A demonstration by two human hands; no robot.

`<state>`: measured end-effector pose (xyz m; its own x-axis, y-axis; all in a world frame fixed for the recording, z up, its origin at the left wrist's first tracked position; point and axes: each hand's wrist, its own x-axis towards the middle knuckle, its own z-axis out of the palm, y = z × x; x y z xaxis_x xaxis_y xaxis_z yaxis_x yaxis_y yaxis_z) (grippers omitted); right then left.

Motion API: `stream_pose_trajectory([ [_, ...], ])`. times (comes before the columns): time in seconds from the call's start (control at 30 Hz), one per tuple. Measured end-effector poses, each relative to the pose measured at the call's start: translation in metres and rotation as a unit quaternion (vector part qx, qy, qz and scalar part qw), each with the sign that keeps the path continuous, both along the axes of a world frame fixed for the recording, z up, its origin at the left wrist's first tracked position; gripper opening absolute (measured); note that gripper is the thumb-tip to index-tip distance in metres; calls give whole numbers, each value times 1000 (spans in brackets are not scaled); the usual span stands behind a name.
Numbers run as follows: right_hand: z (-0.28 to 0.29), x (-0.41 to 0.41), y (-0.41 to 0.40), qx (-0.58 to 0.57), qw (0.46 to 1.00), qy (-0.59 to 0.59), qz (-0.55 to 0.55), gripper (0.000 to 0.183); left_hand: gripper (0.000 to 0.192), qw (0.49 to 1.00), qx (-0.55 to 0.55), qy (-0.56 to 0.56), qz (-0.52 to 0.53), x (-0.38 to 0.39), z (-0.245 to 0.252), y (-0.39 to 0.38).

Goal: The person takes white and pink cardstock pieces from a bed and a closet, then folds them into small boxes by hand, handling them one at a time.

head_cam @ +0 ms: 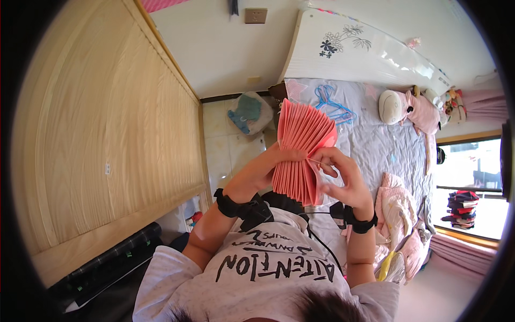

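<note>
My left hand (281,159) grips a thick bundle of pinkish-red paper envelopes (301,124) at its waist, with the thumb laid across the folded edges. Both ends of the bundle fan out, while the middle is pinched narrow. A thin light band (316,161), seemingly elastic, runs from that pinched middle to my right hand (342,173). The curled fingers of the right hand hold the band at the bundle's right side, and its thumb stands apart below. Part of the band is hidden among the envelopes and fingers.
Ahead is a bed with a grey sheet (362,149), blue clothes hangers (334,106) and a plush cow (414,110). Rumpled clothes (396,217) lie at the right. A wooden panel (108,120) rises on the left; a plastic bag (251,112) sits on the tiled floor.
</note>
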<state>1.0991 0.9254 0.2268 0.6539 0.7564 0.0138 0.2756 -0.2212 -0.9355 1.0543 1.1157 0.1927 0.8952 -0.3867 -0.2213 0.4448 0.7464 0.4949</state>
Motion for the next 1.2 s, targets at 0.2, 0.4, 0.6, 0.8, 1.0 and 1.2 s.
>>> stream_pose_trajectory([
  [0.2, 15, -3, -20, -59, 998, -11, -2, 68, 47, 997, -15, -12, -70, 17, 3, -20],
  [0.4, 24, -6, -42, -62, 996, -58, -38, 69, 48, 997, 21, -29, -61, 25, 9, -44],
  [0.6, 19, -7, -63, -32, 993, -96, -64, 68, 47, 991, 70, -49, -103, 30, 8, -59],
  [0.8, 14, -5, -79, -17, 998, 21, -49, 67, 47, 996, 35, -11, -81, 35, 13, -73],
  [1.0, 2, -4, -75, 80, 995, 25, -45, 64, 53, 993, 35, -51, -102, 39, 5, -74],
  [1.2, 2, -7, -69, 37, 998, 3, -46, 59, 58, 994, 31, -63, -82, 41, -1, -75],
])
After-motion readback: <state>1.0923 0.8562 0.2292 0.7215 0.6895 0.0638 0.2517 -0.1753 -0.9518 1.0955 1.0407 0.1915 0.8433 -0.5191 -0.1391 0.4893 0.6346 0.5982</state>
